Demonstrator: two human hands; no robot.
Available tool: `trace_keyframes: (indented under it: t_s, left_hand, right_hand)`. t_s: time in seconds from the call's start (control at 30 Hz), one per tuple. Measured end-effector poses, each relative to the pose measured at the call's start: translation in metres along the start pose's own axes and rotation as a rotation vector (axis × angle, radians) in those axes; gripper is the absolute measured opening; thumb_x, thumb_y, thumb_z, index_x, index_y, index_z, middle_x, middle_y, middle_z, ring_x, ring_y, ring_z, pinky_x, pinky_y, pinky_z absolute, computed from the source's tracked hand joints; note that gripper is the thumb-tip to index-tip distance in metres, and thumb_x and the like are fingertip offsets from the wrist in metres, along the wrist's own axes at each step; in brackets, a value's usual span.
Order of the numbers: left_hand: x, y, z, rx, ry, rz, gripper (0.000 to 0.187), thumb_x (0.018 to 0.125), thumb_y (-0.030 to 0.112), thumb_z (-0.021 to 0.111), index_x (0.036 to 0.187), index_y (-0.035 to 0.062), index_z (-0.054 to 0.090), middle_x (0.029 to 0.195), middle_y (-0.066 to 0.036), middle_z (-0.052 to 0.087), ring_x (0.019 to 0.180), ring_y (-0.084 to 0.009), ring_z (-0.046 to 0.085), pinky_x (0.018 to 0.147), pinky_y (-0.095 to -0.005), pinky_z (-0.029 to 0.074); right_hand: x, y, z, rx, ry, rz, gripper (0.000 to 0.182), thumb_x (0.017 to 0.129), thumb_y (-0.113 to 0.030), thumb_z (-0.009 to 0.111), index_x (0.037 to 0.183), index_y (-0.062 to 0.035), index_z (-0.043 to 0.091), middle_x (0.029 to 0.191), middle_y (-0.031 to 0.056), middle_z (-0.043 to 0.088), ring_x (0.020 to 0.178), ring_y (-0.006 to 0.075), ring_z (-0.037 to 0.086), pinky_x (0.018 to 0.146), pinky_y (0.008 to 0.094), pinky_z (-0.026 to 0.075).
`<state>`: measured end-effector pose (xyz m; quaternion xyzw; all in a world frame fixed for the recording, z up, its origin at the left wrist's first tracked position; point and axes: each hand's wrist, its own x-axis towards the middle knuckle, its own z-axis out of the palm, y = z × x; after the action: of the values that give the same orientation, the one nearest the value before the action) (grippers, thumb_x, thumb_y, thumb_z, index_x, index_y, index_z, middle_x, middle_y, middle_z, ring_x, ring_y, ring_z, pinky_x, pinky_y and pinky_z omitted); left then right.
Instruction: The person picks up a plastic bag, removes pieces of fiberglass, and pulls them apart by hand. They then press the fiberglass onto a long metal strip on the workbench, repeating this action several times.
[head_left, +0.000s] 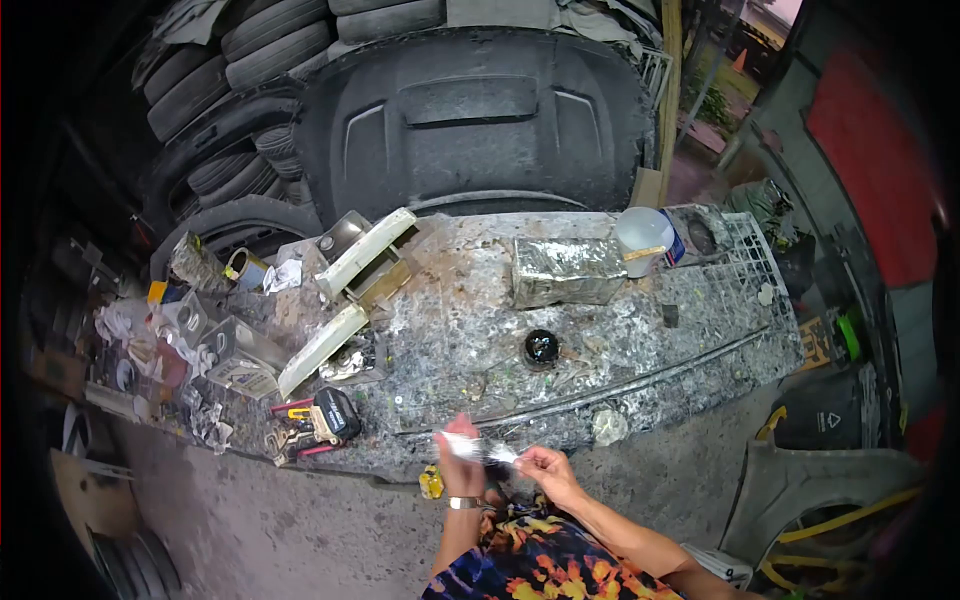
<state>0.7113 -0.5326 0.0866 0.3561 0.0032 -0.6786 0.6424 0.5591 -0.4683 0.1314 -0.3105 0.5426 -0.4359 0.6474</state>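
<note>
Dark grey hood (470, 130); navy shirt (550, 560) with orange-yellow blotches.

Two hands, one left (460, 447) and one right (548, 474), with one blurred white thing (480, 449) between them. Beyond them: one round black container (541, 348), one foil-like box (568, 272), one pale bucket (643, 240) and one car hood (470, 130). Left of the hands: one power tool (312, 424) and two long pale pieces (323, 350) (the tires, half hidden, defy counting).
</note>
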Motion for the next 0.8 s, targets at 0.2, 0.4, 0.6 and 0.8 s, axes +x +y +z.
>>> trace_keyframes:
  t_s: [0.2, 0.4, 0.6, 0.8]
  left_hand:
    - [-0.036, 0.004, 0.010, 0.254, -0.032, -0.135, 0.040, 0.095, 0.042, 0.048, 0.109, 0.0041, 0.050, 0.111, -0.011, 0.059, 0.103, -0.0201, 0.056, 0.089, -0.0341, 0.043]
    - [-0.041, -0.033, 0.007, 0.081, -0.113, -0.249, 0.033, 0.095, 0.037, 0.051, 0.102, 0.0045, 0.051, 0.074, 0.001, 0.047, 0.076, -0.0139, 0.050, 0.087, -0.0329, 0.042]
    - [-0.030, -0.033, 0.017, 0.158, 0.026, -0.138, 0.031, 0.097, 0.034, 0.048, 0.092, 0.0040, 0.052, 0.070, 0.000, 0.046, 0.068, -0.0132, 0.045, 0.076, -0.0325, 0.043]
    - [-0.023, -0.033, -0.012, 1.597, -0.564, 0.547, 0.015, 0.085, 0.009, 0.052, 0.097, 0.0011, 0.058, 0.102, -0.016, 0.060, 0.097, -0.0344, 0.057, 0.084, -0.0433, 0.044]
  right_hand:
    - [0.005, -0.008, -0.022, 0.082, -0.091, 0.102, 0.011, 0.091, -0.014, 0.061, 0.089, -0.0041, 0.062, 0.077, -0.0002, 0.061, 0.068, 0.0055, 0.054, 0.064, 0.0205, 0.044]
    - [0.021, 0.018, -0.023, 0.109, -0.095, 0.246, 0.011, 0.089, -0.016, 0.063, 0.086, -0.0054, 0.062, 0.073, -0.0005, 0.061, 0.063, 0.0056, 0.053, 0.058, 0.0198, 0.043]
    - [0.041, 0.024, -0.036, 0.230, 0.151, 0.227, 0.008, 0.088, -0.014, 0.064, 0.085, -0.0068, 0.062, 0.068, -0.0001, 0.061, 0.054, 0.0059, 0.052, 0.048, 0.0195, 0.041]
    - [0.082, 0.030, -0.063, 0.055, 0.286, 0.158, 0.013, 0.086, -0.016, 0.066, 0.080, -0.0054, 0.060, 0.058, 0.0013, 0.059, 0.043, 0.0061, 0.047, 0.038, 0.0209, 0.035]
